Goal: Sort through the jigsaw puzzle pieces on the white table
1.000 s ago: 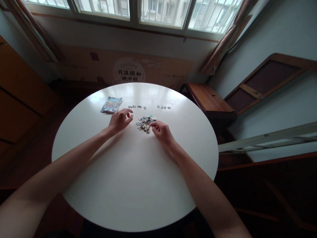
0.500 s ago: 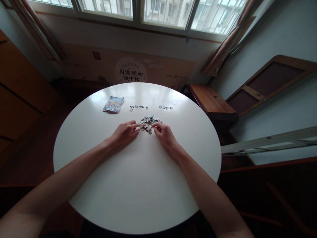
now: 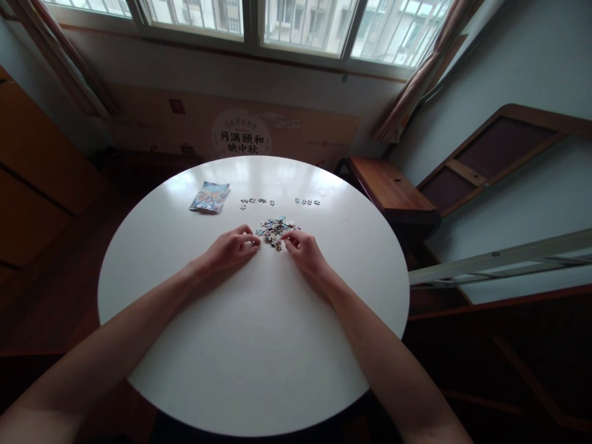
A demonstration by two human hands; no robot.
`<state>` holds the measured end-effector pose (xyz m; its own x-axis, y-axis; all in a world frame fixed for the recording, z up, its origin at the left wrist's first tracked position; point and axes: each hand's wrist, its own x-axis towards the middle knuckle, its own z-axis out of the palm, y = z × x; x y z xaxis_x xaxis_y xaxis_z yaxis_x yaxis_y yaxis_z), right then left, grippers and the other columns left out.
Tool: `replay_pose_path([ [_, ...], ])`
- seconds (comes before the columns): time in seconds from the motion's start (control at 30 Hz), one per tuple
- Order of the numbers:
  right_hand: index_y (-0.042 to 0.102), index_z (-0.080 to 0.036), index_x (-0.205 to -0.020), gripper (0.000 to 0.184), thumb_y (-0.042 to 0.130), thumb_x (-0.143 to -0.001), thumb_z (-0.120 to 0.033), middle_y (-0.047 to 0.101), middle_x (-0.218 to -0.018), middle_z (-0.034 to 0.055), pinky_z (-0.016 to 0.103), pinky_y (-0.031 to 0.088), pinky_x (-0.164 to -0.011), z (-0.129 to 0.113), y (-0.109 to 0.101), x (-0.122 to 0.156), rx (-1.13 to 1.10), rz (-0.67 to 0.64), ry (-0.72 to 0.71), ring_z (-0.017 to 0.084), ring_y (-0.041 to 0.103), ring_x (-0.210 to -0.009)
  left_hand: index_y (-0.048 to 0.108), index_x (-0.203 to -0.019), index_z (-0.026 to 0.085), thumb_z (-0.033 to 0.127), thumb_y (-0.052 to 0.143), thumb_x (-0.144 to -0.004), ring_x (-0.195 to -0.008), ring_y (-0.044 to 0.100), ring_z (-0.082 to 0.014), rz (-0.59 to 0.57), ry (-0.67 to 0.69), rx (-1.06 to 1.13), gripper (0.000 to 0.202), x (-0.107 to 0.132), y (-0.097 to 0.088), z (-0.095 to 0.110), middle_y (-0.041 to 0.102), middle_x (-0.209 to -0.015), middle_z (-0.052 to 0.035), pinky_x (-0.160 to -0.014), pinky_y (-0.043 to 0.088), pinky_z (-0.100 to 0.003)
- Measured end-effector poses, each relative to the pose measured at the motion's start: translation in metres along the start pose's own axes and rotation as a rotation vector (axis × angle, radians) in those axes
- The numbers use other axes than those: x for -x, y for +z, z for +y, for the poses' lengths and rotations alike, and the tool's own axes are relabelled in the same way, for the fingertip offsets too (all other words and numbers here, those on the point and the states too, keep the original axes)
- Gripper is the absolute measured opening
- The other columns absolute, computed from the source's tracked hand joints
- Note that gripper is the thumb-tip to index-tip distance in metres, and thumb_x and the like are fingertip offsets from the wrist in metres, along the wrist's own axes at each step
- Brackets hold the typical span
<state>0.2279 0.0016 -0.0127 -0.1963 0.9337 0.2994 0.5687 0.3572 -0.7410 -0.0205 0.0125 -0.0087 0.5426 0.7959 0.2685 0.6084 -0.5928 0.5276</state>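
A loose pile of small jigsaw pieces point(image 3: 274, 229) lies on the white round table point(image 3: 259, 345), with both my hands at its near edge. My left hand point(image 3: 235, 245) rests on the left side of the pile, thumb and forefinger closed on what looks like a small jigsaw piece, mostly covered by the fingertips. On the right, my right hand point(image 3: 304, 248) has its forefinger touching the pile. A small gap shows between that finger and the thumb, while its other fingers curl inward.
Behind the pile, several jigsaw pieces point(image 3: 252, 200) form a row at left, and another short row of pieces point(image 3: 307, 202) sits at right. A colourful printed packet point(image 3: 209, 197) lies at the back left. Beyond the table stands a wooden bench point(image 3: 386, 184).
My left fingertips have drawn slightly back from the pile, toward me and closer together. The right hand stays by the pile with little movement. The camera view has shifted slightly.
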Motion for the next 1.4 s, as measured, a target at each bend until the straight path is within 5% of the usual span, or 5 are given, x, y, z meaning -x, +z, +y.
replay_pose_path([
  [0.17,0.072,-0.017,-0.086,0.018,0.054,-0.083,-0.021,0.069,-0.076,0.0029,0.026,0.045,-0.066,-0.006,0.001,0.001,-0.053,0.013,0.013,0.011,0.054,-0.061,0.070,-0.082,0.015,0.041,0.066,-0.085,-0.059,0.053,-0.0081,0.069,-0.063,0.259,0.027,-0.004,0.002,0.003,0.062,-0.084,-0.0039,-0.056,0.046,-0.021],
  [0.37,0.070,-0.016,-0.095,0.022,0.060,-0.084,-0.033,0.067,-0.072,0.0018,0.024,0.044,-0.059,-0.026,0.013,0.006,-0.359,-0.052,0.041,0.010,0.055,-0.059,0.067,-0.096,0.012,0.046,0.083,-0.070,-0.067,0.070,-0.0176,0.148,-0.233,0.787,0.046,-0.006,0.005,0.019,0.072,-0.078,-0.0077,-0.065,0.060,-0.030],
  [0.6,0.070,-0.017,-0.083,0.024,0.068,-0.080,-0.041,0.068,-0.072,0.0028,0.025,0.045,-0.059,-0.030,0.021,0.006,-0.539,-0.068,0.063,0.011,0.057,-0.061,0.067,-0.092,0.012,0.035,0.088,-0.065,-0.074,0.073,-0.0198,0.096,-0.242,0.937,0.041,-0.006,0.007,0.029,0.074,-0.080,-0.0073,-0.072,0.062,-0.032],
  [1.23,0.071,-0.018,-0.084,0.031,0.076,-0.070,-0.046,0.068,-0.070,0.0019,0.026,0.048,-0.058,-0.025,0.020,0.000,-0.680,-0.076,0.193,0.012,0.059,-0.062,0.066,-0.087,0.014,0.044,0.073,-0.078,-0.069,0.073,-0.0202,0.216,-0.190,0.595,0.032,-0.004,0.008,0.028,0.072,-0.083,-0.0075,-0.059,0.057,-0.026],
  [1.4,0.070,-0.017,-0.084,0.029,0.071,-0.072,-0.044,0.066,-0.069,0.0010,0.024,0.046,-0.056,-0.023,0.019,-0.001,-0.695,-0.090,0.229,0.010,0.056,-0.059,0.067,-0.086,0.015,0.029,0.060,-0.087,-0.072,0.070,-0.0182,0.364,-0.187,0.059,0.016,-0.003,-0.008,0.007,0.072,-0.086,-0.0060,-0.065,0.053,-0.028],
])
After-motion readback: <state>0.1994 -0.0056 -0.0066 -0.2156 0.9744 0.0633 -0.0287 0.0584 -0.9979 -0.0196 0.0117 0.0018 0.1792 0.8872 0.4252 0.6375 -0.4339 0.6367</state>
